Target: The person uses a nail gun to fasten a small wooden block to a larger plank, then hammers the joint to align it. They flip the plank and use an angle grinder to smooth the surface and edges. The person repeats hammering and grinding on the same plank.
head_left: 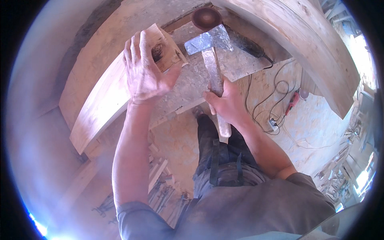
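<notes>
My left hand (146,68) rests over the upper end of a thick curved wooden board (102,100), with the fingers along its far side and the thumb against its end. A dark knot hole (158,51) shows beside the thumb. In my right hand (228,102) is a hammer (215,72), gripped round the worn wooden handle. Its heavy metal head points away from me, flared on the right side. Just beyond the head is an angle grinder (244,42) with a round brown sanding disc (207,19).
A dusty workbench (192,78) lies under the board and grinder. Another large curved timber (296,48) arches along the upper right. A cable (256,108) loops on the floor near a red tool (293,104). Wood offcuts (160,176) lie at the lower left.
</notes>
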The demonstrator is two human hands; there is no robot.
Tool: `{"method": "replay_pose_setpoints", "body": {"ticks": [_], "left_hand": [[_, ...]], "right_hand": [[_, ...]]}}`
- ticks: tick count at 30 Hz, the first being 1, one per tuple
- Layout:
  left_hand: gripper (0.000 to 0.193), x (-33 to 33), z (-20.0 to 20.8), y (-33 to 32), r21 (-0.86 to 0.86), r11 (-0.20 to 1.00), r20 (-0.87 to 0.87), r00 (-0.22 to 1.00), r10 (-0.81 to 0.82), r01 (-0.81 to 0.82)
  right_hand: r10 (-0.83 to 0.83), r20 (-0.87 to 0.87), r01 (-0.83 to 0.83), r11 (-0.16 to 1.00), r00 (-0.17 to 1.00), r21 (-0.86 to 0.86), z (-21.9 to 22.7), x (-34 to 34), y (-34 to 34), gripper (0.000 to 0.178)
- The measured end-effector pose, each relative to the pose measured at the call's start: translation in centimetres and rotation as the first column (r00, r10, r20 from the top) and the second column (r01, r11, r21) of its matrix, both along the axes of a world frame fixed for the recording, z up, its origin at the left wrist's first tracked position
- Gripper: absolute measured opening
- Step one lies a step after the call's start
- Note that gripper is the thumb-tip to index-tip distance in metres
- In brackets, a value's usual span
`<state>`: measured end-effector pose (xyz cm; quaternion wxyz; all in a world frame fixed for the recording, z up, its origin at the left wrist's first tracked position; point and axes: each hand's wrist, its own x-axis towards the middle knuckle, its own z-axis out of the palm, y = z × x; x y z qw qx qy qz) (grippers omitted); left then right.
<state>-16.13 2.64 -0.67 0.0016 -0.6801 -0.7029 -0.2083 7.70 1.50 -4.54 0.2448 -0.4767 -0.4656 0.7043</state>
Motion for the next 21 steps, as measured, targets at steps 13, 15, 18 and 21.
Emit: {"method": "replay_pose_setpoints", "body": {"ticks": [13,15,18,21], "left_hand": [[0.107,0.1,0.1,-0.1,-0.071,0.997,-0.013,1.000,0.025,-0.026],[0.108,-0.1,-0.1,0.1,-0.072,0.997,-0.006,1.000,0.022,-0.022],[0.109,-0.1,-0.1,-0.2,-0.055,0.998,-0.090,0.996,0.016,-0.021],[0.110,0.2,0.2,0.2,-0.089,0.996,-0.045,0.999,0.000,-0.004]], "right_hand": [[-0.001,-0.139,-0.044,0.945,0.990,-0.325,0.6,-1.9,-0.2,0.021],[0.025,-0.128,-0.066,0.944,0.991,-0.324,0.6,-1.7,0.1,0.021],[0.027,-0.171,-0.084,0.940,0.985,-0.330,-0.1,-1.1,0.9,0.022],[-0.024,-0.167,-0.044,0.920,0.986,-0.389,0.0,-1.3,0.0,0.023]]}}
